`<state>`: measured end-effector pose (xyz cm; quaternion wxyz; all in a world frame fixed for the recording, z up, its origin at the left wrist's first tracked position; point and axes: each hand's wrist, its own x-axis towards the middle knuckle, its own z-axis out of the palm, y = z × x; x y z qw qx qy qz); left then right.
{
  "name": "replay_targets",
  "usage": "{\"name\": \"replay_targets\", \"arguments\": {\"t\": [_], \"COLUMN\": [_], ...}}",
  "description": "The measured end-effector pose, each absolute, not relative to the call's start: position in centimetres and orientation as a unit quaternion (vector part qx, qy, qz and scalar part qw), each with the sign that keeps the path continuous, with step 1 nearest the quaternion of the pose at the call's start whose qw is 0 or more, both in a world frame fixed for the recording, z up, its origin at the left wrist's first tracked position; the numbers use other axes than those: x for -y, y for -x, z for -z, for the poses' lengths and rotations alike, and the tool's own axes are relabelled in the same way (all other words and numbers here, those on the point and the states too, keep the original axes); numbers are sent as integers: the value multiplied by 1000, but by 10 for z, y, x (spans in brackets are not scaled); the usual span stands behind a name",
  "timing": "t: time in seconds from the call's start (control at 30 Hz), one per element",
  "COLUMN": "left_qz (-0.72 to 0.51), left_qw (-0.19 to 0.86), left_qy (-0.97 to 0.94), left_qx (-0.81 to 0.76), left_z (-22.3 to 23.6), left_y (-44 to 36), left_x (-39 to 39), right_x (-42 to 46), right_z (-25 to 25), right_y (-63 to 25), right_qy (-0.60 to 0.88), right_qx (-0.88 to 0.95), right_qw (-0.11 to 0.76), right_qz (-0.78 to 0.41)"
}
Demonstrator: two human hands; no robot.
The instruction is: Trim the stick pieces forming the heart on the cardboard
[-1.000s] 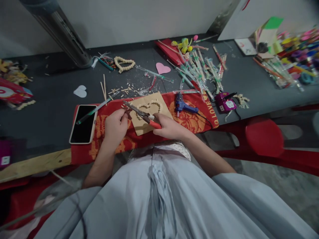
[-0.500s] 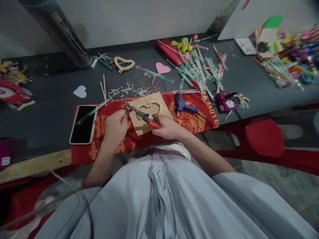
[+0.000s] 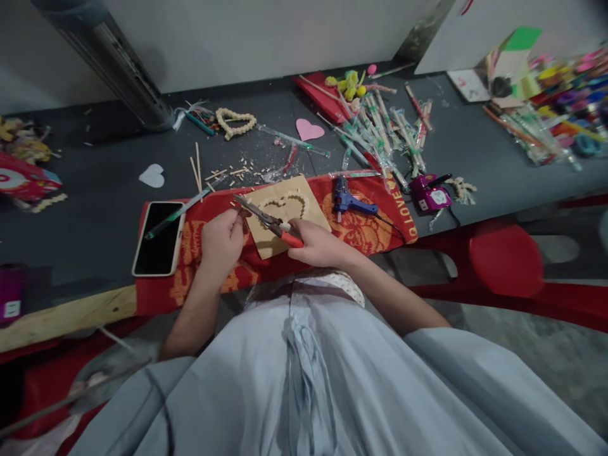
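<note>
My right hand (image 3: 316, 244) grips the red handles of a pair of pliers (image 3: 268, 221), whose jaws point left toward my left hand (image 3: 221, 240). My left hand is closed in a pinch at the jaw tips, holding something too small to name. Both hands are over a tan cardboard piece (image 3: 273, 237) that bears a heart outline of small stick pieces (image 3: 285, 202). The cardboard lies on a red patterned towel (image 3: 361, 228) at the table's near edge.
A phone (image 3: 158, 237) lies on the towel's left end, a blue glue gun (image 3: 349, 201) on its right. Behind are cut stick bits (image 3: 232, 171), a finished stick heart (image 3: 235, 121), paper hearts (image 3: 310, 130), wrapped chopsticks (image 3: 384, 136) and a purple device (image 3: 430, 195). A red stool (image 3: 506, 259) stands at right.
The hands and pliers have barely shifted, drifting slightly left; the grip is unchanged.
</note>
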<state>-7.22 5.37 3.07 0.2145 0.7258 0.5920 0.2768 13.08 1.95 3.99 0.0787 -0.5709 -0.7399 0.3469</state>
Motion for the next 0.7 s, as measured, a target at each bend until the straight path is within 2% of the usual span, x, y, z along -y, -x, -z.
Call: {"name": "replay_targets", "arguments": {"t": [0.13,0.23,0.6,0.7], "left_qz": [-300,-308,-279,-270], "left_qw": [389,449,385,305], "left_qy": [-679,-653,-673,-697], "left_qx": [-545,-526,-566,-590], "left_z": [-26,-26,-25,-23], "left_y": [78,80,76,71], "left_x": [-59,-60,-60,-58], "right_x": [-24,-25,-16,-17], "right_z": [-39,-40,-41,-41], "right_y": [-138,-139,-127,-126], "right_qy": [539,535,610,619], "right_qx": [752,755,729,722], "right_qw": [86,91,47,39], "right_qz": [-370,-369,-309,-305]}}
